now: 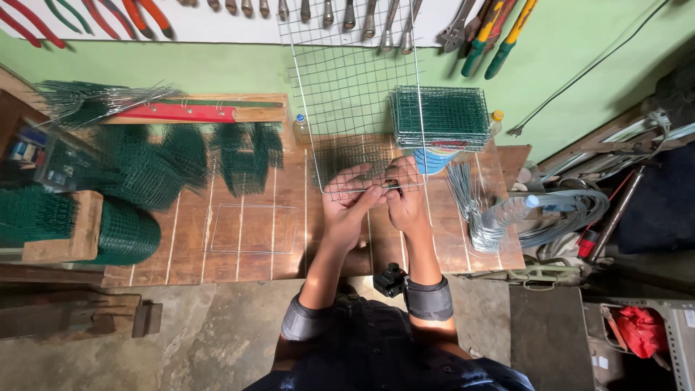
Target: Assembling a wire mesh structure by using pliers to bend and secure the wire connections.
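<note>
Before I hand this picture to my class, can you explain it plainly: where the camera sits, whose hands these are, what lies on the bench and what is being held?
There is one picture, taken by a camera worn on a person's head and looking straight down. No machine is involved; both bare hands belong to that person. The left hand and right hand meet at the lower edge of a white wire mesh panel that stands up against the wall. What the fingertips pinch there is too small to tell. On the wooden bench lie pieces of green mesh, a stack of green mesh panels, a bundle of bare wires and a clear plastic bottle. Hand tools hang on the wall above.
</note>
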